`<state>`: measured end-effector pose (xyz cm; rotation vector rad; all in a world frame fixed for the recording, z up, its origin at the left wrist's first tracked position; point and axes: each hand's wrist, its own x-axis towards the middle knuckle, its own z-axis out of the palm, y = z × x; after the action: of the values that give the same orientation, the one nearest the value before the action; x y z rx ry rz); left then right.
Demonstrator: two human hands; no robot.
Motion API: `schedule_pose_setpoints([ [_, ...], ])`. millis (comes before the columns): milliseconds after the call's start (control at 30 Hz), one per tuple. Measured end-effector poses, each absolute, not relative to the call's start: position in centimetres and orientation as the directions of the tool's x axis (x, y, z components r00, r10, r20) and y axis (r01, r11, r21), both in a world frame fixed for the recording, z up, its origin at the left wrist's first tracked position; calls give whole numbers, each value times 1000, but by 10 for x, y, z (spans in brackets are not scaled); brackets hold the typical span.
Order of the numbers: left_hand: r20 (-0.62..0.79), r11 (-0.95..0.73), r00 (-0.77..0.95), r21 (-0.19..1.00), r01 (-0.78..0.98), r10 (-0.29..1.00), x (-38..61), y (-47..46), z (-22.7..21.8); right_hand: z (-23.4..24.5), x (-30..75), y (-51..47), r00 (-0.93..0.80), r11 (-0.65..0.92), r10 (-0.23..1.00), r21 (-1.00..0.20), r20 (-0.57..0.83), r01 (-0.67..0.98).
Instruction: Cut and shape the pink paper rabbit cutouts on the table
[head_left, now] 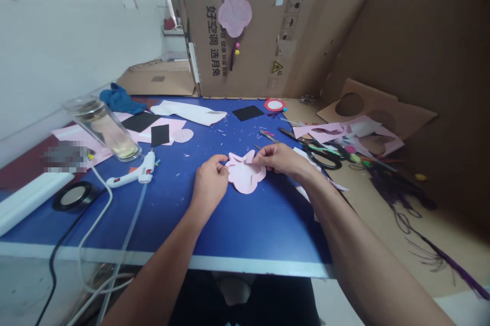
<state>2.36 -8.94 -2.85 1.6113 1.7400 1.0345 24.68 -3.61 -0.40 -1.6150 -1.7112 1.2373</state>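
Observation:
A pink flower-shaped paper cutout [245, 184] with two pointed tips at its top lies on the blue table in front of me. A raised or curled strip shows across its upper part, and its centre is paler. My left hand [211, 180] grips the cutout's left edge between thumb and fingers. From the other side, my right hand [281, 161] pinches the paper at the upper right; its fingertips partly cover that edge. A similar pink cutout [235, 14] hangs on the cardboard behind, with beads and a dark tassel below it.
Left of my hands are a white glue gun [133, 175] with its cable, a glass of liquid [111, 132] and a black tape roll [74, 197]. On the right lie black scissors [323, 155], pink paper offcuts [344, 129] and dark purple cords [401, 188]. Cardboard [264, 60] rises behind.

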Motion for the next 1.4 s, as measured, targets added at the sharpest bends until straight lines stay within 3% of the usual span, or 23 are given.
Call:
schedule_pose_setpoints([
  [533, 140, 30, -128, 551, 834, 982, 29, -95, -19, -22, 245, -32, -185, 1, 973, -802, -137, 598],
  [1400, 197, -22, -61, 397, 918, 978, 31, -95, -19, -16, 241, -36, -146, 39, 983, -662, -107, 749],
])
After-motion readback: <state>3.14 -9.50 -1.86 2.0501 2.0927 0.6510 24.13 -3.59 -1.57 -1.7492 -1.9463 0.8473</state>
